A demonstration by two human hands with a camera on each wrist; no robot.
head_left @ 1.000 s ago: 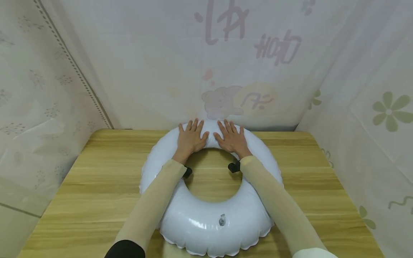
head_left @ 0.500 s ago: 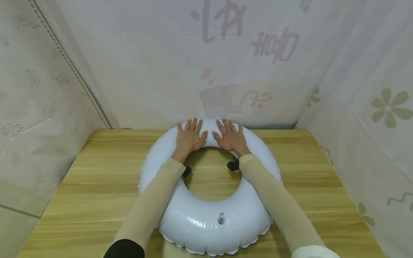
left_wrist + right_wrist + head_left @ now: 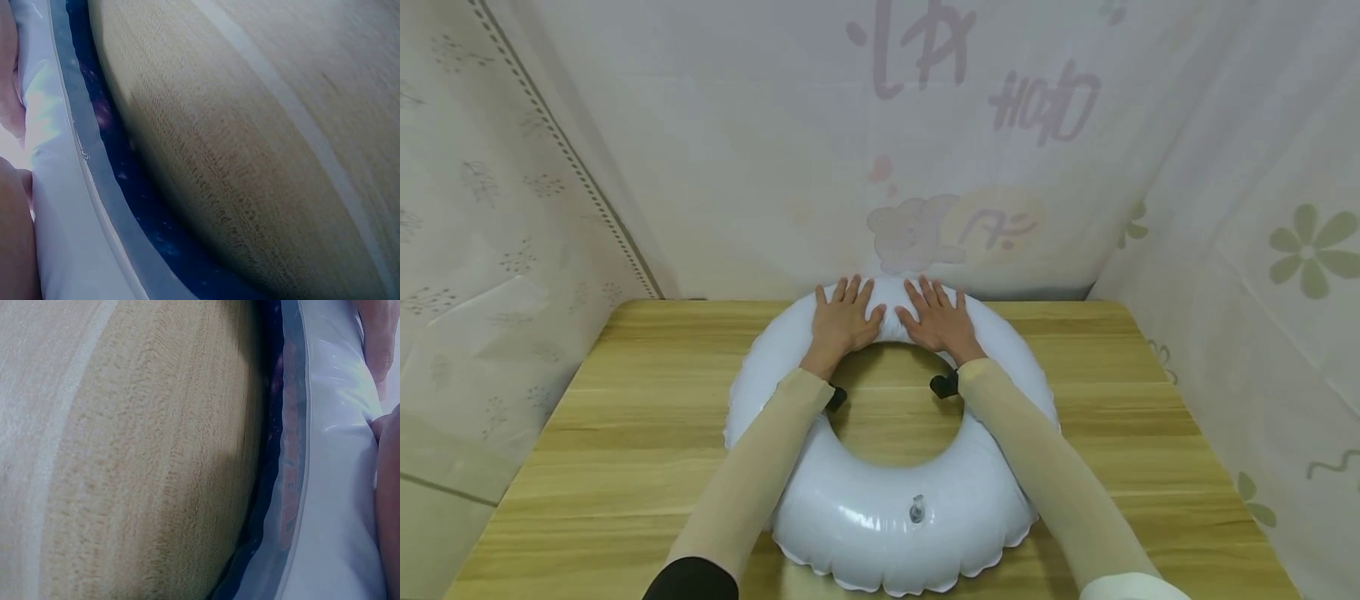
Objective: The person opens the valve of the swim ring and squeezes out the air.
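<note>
A white inflated swim ring (image 3: 880, 542) lies flat on the wooden table (image 3: 640, 400), its clear valve (image 3: 917, 509) on the near side facing up. On the ring's far part, left of centre, rests my left hand (image 3: 844, 323), palm down with fingers spread. My right hand (image 3: 938, 320) rests the same way just right of centre, the two thumbs pointing toward each other. Each wrist view shows the ring's inner seam, with a dark blue underside below it; the left wrist view has the white upper surface (image 3: 69, 237) with parts of a hand at its edge.
Behind the table hangs a pale curtain (image 3: 737, 167) with faint lettering and a bear print. Patterned cloth panels (image 3: 1240, 275) close in both sides. Dark wrist-camera mounts (image 3: 944, 385) reach into the ring's opening, where bare wood shows.
</note>
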